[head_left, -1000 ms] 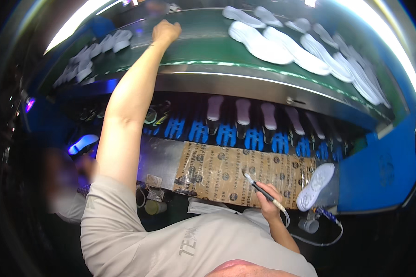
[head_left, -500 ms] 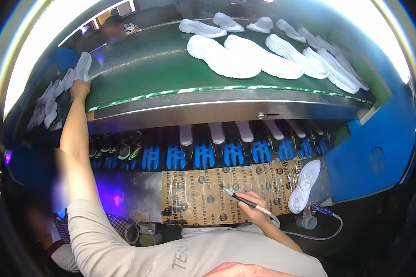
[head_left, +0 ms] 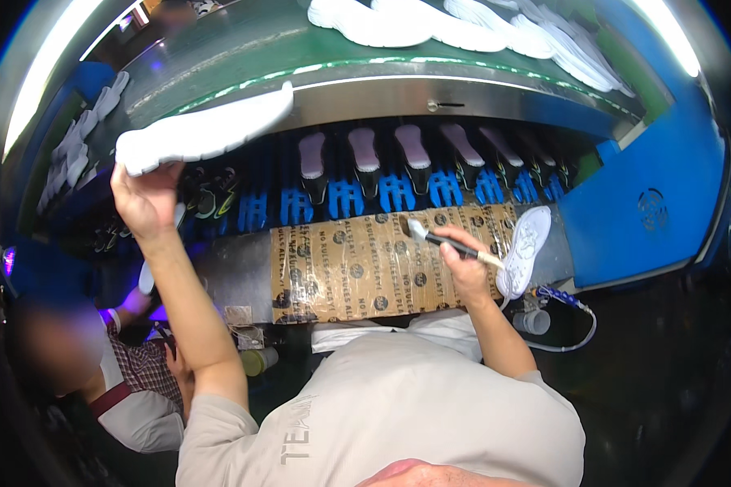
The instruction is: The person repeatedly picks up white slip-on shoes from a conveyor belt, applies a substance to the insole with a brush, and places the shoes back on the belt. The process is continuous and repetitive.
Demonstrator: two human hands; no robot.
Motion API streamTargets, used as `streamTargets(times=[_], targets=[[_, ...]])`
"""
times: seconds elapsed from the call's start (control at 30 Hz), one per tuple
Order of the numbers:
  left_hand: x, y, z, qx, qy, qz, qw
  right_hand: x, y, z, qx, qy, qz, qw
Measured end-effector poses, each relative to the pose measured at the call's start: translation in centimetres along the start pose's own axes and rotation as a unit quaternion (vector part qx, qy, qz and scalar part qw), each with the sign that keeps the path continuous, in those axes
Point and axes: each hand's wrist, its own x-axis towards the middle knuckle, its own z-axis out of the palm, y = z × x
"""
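Left hand (head_left: 148, 201) is the weak spot imo: it's got the white shoe sole (head_left: 207, 128) just above it by 1 end only, so if that grip slips, the long part sticking out to its right could dip or smack the steel rail (head_left: 357, 101). Fingers look half curled, tips hidden behind the sole. Right hand (head_left: 468, 274) is wrapped snugly round a brush (head_left: 455, 247), bristles out to its left over the cardboard (head_left: 341, 268). Careless twist there and the brush's tail could nudge the 2nd sole (head_left: 525, 253) just right of it.
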Motion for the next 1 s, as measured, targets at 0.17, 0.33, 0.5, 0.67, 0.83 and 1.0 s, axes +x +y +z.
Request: streamTargets(times=[0.17, 0.33, 0.5, 0.67, 0.83, 1.0], targets=[[-13.7, -11.0, 2.3, -0.074, 0.027, -0.247, 0.966, 0.3, -1.4, 0.9, 0.149, 0.022, 0.102, 0.983], [-25.5, -16.8, 1.1, -0.131, 0.026, -0.532, 0.836, -0.8, -1.9, 1.6, 0.114, -0.064, 0.122, 0.984], [-26.6, -18.3, 1.5, -0.146, 0.017, -0.513, 0.846, 0.5, -3.2, 5.3, -0.055, -0.162, -0.003, 0.985], [-26.3, -18.8, 3.4, -0.119, 0.001, -0.467, 0.876, 2.6, -2.2, 9.4, -0.195, -0.105, -0.234, 0.947], [-25.2, -19.7, 2.4, -0.121, 0.03, -0.452, 0.883, 2.3, -0.7, 9.1, -0.06, -0.275, -0.174, 0.944], [-24.2, -19.8, 2.5, -0.124, 0.002, -0.431, 0.894, 2.7, -3.0, 8.7, -0.187, -0.228, -0.251, 0.922]])
